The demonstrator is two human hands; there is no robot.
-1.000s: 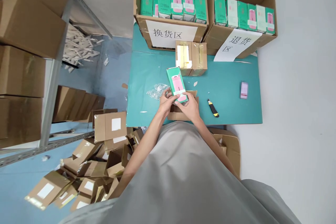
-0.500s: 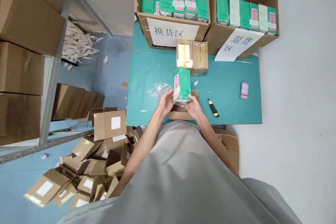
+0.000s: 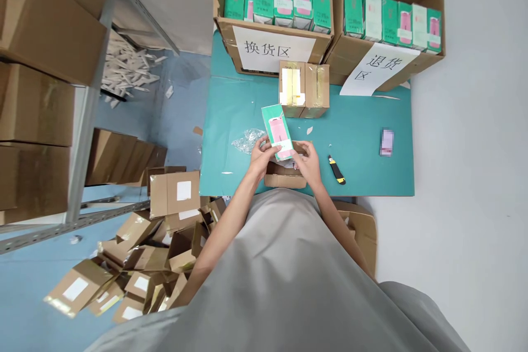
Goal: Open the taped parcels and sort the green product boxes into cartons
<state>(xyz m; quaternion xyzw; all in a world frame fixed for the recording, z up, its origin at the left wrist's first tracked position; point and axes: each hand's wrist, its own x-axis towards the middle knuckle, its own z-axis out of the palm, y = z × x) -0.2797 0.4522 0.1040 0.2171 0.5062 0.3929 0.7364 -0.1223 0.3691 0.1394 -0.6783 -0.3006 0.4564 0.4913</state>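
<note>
Between my two hands is a green product box (image 3: 277, 125) with a pink cup-shaped picture on its face, tilted with its top leaning left. My left hand (image 3: 261, 157) grips its lower left side, thumb across the white label strip. At the lower right edge, my right hand (image 3: 307, 164) holds the box with bent fingers. Below it an opened small carton (image 3: 284, 180) sits at the table's front edge, partly hidden by the hands and green box. Crumpled clear plastic wrap (image 3: 247, 141) lies just left of my left hand.
Two taped cartons (image 3: 317, 91) stand behind. Large boxes with paper signs, the left box (image 3: 225, 33) and right box (image 3: 338, 60), hold several green boxes. A utility knife (image 3: 336, 169) and a blurred item (image 3: 386, 142) lie right. Discarded cartons (image 3: 144, 258) cover the floor left, beside shelving (image 3: 80, 159).
The green box has turned in my hands, so its face with the pink picture now points toward me. My left thumb has moved onto its front.
</note>
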